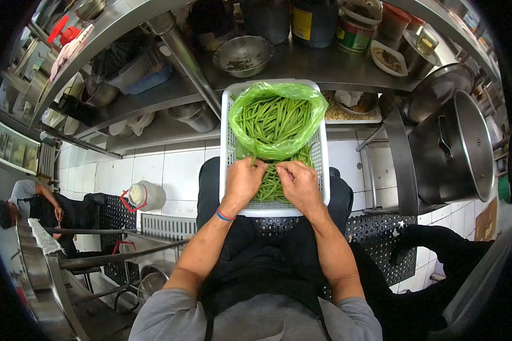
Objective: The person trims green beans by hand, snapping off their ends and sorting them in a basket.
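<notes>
A white plastic basket (227,136) rests at my lap, between my knees. Inside its far half stands an open green plastic bag (255,150) full of whole green beans (273,116). Shorter bean pieces (272,186) lie in the near half, under my hands. My left hand (246,181), with a red and blue band at the wrist, pinches a green bean beside the bag's near edge. Close to it on the right, my right hand (299,181) has its thumb and fingertips pressed together on a bean, mostly hidden by the fingers.
Ahead is a metal shelf (324,71) with a metal bowl (243,55), tubs and a white dish (389,58). A large pot (455,148) stands on the right. At left are a white bucket (147,195) and a seated person (42,207).
</notes>
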The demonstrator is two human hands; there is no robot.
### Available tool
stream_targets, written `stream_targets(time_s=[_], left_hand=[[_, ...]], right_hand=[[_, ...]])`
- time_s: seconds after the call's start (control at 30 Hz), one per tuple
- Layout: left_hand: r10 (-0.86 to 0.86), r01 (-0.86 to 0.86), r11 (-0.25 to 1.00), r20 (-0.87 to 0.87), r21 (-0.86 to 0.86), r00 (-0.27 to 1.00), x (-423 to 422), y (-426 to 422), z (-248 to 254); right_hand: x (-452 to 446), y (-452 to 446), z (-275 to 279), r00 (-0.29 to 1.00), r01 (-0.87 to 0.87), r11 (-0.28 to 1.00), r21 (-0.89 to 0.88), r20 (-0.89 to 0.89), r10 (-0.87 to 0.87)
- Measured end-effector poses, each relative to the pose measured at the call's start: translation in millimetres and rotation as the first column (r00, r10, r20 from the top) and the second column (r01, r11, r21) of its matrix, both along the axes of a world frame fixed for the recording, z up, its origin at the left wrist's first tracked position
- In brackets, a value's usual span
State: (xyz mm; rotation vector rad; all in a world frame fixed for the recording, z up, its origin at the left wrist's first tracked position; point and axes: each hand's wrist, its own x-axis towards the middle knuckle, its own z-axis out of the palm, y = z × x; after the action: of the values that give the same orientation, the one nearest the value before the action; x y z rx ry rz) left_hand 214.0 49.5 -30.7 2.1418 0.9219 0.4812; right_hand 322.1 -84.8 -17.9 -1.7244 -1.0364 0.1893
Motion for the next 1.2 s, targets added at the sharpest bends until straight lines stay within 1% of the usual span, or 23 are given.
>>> stream_targets(time_s=[0.1,0.2,0.3,0.4,0.5,0.6,0.7,0.73,0.77,0.8,0.9,1.0,1.1,1.2], left_hand=[[0.081,-0.08,0.996,0.041,-0.032,0.996,-3.4,-4.7,14.4],[0.031,-0.031,1.0,0.071,-0.002,0.997,-11.3,-7.6,19.7],[-0.055,0.055,0.996,-0.002,0.07,0.998,-21.0,-9.3,13.8],[-0.024,0.022,0.99,0.011,0.137,1.0,-17.9,-13.1,3.7],[-0.018,0.029,0.991,-0.081,0.13,0.997,-14.5,-11.2,6.8],[-0.061,0.062,0.986,-0.011,0.154,0.998,-15.0,-8.8,5.2],[0.009,-0.002,0.999,0.164,-0.045,0.986,-20.2,-11.2,21.3],[0.008,0.046,0.983,0.291,-0.179,0.957,-23.0,-5.1,14.6],[0.09,0.049,0.887,0.277,-0.46,0.957,-32.1,-1.5,18.2],[0.167,0.05,0.713,0.239,-0.699,0.957,-36.0,-3.1,39.2],[0.199,0.137,0.588,0.307,-0.797,0.931,-44.3,-4.5,49.4],[0.192,0.146,0.639,0.34,-0.755,0.92,-43.7,-8.7,43.9],[0.177,0.147,0.652,0.338,-0.744,0.924,-43.2,-10.7,45.4],[0.1,0.168,0.72,0.34,-0.673,0.935,-43.1,-12.5,46.9]], right_hand=[[0.8,-1.5,-0.8,1.0,-0.003,1.0,0.028,-0.029,0.004],[1.4,-3.6,5.7,0.999,-0.011,1.0,-0.018,-0.034,0.011],[1.1,-3.8,5.0,0.999,-0.004,1.0,-0.009,-0.036,0.004],[1.7,-2.4,2.5,1.0,-0.009,0.999,0.049,0.018,0.008],[1.8,-2.4,2.1,1.0,-0.008,0.998,0.057,0.008,0.007],[0.6,-3.2,5.6,0.999,0.013,1.0,0.008,-0.05,-0.012],[1.0,-5.1,10.0,0.998,0.019,1.0,0.007,-0.065,-0.019],[1.6,-6.0,9.4,0.997,0.006,1.0,-0.006,-0.073,-0.007],[2.6,-6.2,8.9,0.997,-0.008,1.0,-0.017,-0.081,0.007],[3.1,-6.3,8.7,0.996,-0.025,0.999,-0.028,-0.089,0.022],[2.7,-10.0,11.5,0.925,-0.196,0.978,-0.069,-0.343,0.161],[0.5,-11.3,11.9,0.868,-0.309,0.95,0.047,-0.393,0.302],[-0.7,-10.3,14.2,0.86,-0.325,0.945,0.029,-0.406,0.308],[1.0,-11.2,14.9,0.865,-0.337,0.942,-0.017,-0.401,0.302]])
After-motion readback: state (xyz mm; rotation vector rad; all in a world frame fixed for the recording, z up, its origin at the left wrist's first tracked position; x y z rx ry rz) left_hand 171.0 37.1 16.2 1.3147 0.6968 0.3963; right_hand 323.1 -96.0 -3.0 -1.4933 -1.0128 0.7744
